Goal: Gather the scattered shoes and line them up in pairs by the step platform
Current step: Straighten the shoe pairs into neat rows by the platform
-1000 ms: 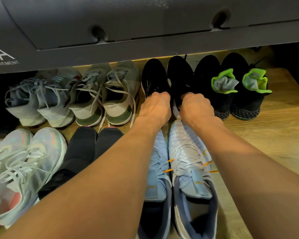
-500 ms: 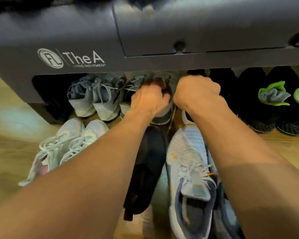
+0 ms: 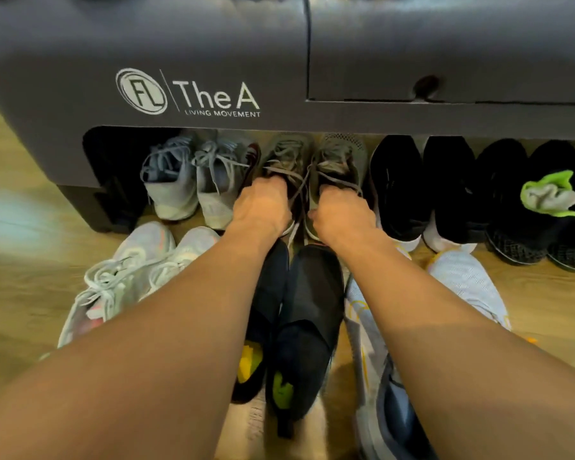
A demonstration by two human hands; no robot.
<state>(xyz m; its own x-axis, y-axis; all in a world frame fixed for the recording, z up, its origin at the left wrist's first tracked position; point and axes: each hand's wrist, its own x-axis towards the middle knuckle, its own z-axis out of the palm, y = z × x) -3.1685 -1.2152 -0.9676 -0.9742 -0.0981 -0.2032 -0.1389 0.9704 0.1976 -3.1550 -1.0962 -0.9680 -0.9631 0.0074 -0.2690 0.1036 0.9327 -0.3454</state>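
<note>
- The olive pair sits side by side in the back row, toes tucked under the step platform and heels toward you.
- Your left hand grasps the heel of one olive shoe and your right hand the heel of the other. The fingers curl over the collars and the fingertips are hidden.
- Slide both shoes together, so the heels should finish level and the sides touching.
- Loose laces cross between the two shoes; tuck them in, or they will likely trail out over the floor.
- The grey pair stands just beside on one side and the black pair on the other, so push straight to avoid nudging either.
- The dark slip-ons lie under your wrists, toes near the olive heels. Lift your forearms clear of them.
</note>
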